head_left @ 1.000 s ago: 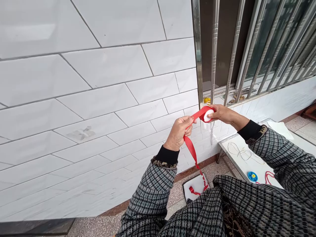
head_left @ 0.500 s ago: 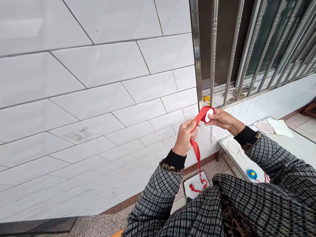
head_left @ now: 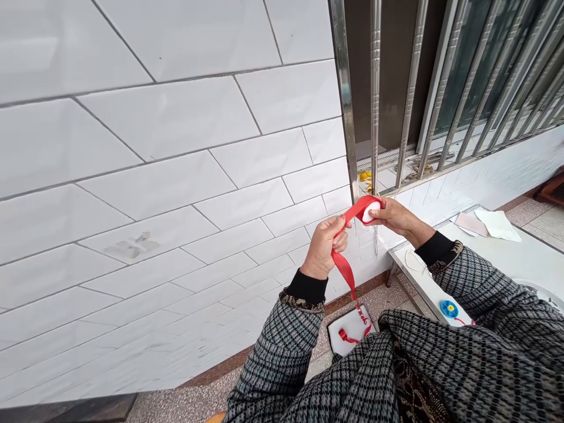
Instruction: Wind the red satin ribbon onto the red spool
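Note:
My right hand (head_left: 393, 216) is closed round a roll of red ribbon (head_left: 369, 209) with a white core, held up in front of the tiled wall. My left hand (head_left: 324, 247) pinches the loose red ribbon strip (head_left: 346, 271) just below and left of the roll. The strip runs taut from the roll through my left fingers, then hangs down to a white tray (head_left: 348, 326) on the floor, where its end lies curled.
A white tiled wall (head_left: 176, 176) fills the left. Steel window bars (head_left: 374, 94) stand behind my hands. At the right a white table (head_left: 520, 258) carries a blue spool (head_left: 450, 308), white cord (head_left: 412, 262) and paper sheets (head_left: 496, 224).
My left hand has slid slightly along the ribbon and both hands have shifted a little left and down in view. The roll stays in my right hand.

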A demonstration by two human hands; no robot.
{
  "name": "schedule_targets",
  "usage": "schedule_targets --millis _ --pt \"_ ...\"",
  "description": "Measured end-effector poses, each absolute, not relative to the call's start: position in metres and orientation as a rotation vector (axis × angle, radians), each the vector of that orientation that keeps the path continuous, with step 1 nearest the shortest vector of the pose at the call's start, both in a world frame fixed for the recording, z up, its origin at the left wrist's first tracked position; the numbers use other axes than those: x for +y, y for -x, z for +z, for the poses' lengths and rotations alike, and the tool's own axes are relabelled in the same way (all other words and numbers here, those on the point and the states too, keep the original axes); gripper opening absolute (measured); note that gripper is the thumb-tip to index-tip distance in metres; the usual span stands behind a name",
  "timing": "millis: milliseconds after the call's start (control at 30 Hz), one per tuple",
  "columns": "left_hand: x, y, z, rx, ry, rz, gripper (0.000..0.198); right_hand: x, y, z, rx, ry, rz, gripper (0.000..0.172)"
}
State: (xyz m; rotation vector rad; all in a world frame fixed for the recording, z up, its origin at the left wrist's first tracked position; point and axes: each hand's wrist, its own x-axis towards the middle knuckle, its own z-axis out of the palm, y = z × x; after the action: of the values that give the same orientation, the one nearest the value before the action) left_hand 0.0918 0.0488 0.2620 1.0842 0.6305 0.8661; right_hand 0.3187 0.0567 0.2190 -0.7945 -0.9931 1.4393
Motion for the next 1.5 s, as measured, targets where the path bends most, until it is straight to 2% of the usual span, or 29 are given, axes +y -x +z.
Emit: schedule_targets --millis 267,467,667,900,1067,1400,1500 --pt "0.045 -0.101 0.241 0.716 -1.116 0.807 0.061 0.054 -0.307 0.201 -0.854 0.618 1.549 0.055" --pt "0.038 -0.105 0.235 0.657 -1.048 1.021 0.058 0.054 -0.303 0.191 -0.876 0.558 1.562 0.049" --pt "0.041 -0.099 0.246 0.578 -0.918 1.064 0.052 0.052 -0.303 0.189 -0.898 0.564 1.540 0.058" --pt "0.038 -0.103 0.233 0.623 -0.950 0.992 0.055 0.057 -0.295 0.181 -0.833 0.540 1.530 0.055" --pt "0.036 -0.106 0.223 0.688 -0.994 0.949 0.056 0.058 -0.286 0.172 -0.789 0.505 1.528 0.052" --pt "0.030 -0.109 0.218 0.708 -0.989 1.052 0.061 0.049 -0.274 0.176 -0.693 0.505 1.627 0.033" --pt "0.025 -0.116 0.215 0.740 -0.968 1.119 0.060 0.049 -0.267 0.177 -0.696 0.496 1.632 0.033"
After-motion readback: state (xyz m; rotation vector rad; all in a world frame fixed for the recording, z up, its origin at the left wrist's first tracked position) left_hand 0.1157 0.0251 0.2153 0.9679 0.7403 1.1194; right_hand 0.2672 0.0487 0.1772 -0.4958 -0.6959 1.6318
